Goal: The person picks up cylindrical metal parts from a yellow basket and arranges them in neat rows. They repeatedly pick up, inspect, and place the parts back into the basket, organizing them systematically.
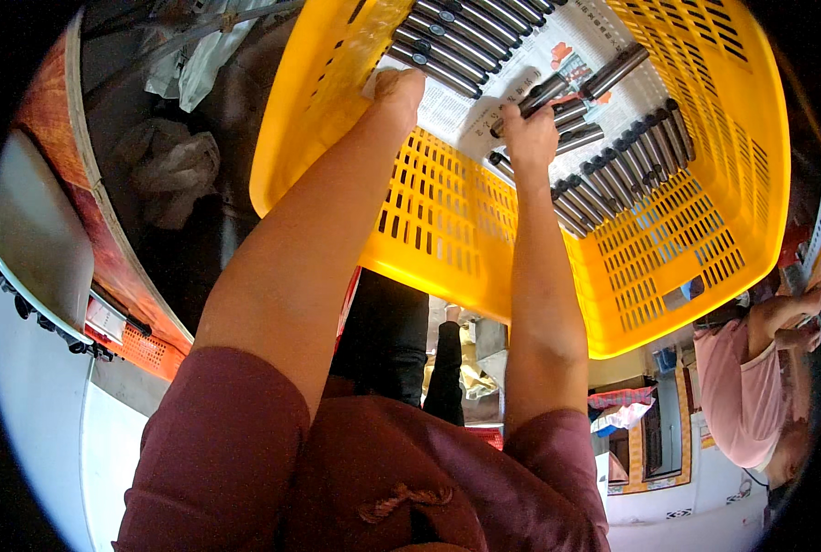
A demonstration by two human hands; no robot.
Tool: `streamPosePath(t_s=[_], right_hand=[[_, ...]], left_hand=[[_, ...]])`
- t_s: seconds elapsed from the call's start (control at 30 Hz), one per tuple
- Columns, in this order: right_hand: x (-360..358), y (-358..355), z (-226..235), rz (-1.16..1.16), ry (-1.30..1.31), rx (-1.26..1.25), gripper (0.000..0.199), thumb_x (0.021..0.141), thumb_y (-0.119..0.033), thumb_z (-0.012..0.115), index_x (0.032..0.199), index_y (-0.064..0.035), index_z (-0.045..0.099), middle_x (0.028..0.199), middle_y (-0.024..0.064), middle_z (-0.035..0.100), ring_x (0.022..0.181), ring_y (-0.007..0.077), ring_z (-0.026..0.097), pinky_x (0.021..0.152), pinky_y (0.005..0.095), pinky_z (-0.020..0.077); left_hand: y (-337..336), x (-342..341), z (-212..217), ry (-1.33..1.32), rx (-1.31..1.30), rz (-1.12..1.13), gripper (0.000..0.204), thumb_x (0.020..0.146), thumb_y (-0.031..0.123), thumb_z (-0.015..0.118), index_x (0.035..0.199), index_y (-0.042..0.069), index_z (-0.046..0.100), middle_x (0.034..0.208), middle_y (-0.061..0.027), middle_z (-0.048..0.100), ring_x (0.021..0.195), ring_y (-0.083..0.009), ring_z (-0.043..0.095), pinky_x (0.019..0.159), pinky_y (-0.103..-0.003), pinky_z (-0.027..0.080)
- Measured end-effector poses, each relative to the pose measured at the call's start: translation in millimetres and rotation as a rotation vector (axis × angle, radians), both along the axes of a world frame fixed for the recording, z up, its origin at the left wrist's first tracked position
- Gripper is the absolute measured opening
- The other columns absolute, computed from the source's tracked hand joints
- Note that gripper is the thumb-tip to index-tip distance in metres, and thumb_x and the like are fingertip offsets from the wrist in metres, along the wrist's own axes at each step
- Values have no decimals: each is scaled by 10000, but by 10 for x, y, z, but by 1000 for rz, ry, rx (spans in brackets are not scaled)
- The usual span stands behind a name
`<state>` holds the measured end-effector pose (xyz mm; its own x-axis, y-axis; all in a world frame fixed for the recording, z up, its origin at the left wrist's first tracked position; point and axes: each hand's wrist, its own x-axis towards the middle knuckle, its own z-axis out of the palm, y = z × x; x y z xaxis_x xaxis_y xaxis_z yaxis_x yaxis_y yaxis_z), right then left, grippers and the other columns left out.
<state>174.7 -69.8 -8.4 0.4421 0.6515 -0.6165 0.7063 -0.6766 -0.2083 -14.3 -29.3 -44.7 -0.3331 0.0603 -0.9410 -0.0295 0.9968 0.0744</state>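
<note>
Inside a yellow plastic basket [447, 267], dark metal tubes with black ends lie on printed newspaper [465, 124]. My right hand [532, 133] is closed around one metal tube [548, 90], held slanted above the paper. More tubes [571, 129] lie just beneath and beside it. My left hand [401, 92] is curled closed at the paper's left edge, next to a neat row of tubes [465, 37]. Its fingertips are turned away, so what it grips is hidden. Another row of tubes [622, 175] lines the basket's right part.
To the left is a curved wooden edge [88, 156], with crumpled plastic bags [171, 170] beside it. An orange slotted crate [143, 350] stands farther down on the left. At the right, another person in a pink shirt [741, 396] is seated beyond the basket.
</note>
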Motion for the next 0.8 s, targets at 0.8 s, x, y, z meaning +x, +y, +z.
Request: streamPosePath(t_s=[0.8], right_hand=[[-384,-25,245,268,248,-205,392,879,-362,624,1001,8,662,941,264,674,916,413,655,806,444,523]], left_hand=[[40,-36,129,-145,-117,199,412,986,111,451,1329,-108,392,1263,-295,517,1100,-359,603,929,-432,550]])
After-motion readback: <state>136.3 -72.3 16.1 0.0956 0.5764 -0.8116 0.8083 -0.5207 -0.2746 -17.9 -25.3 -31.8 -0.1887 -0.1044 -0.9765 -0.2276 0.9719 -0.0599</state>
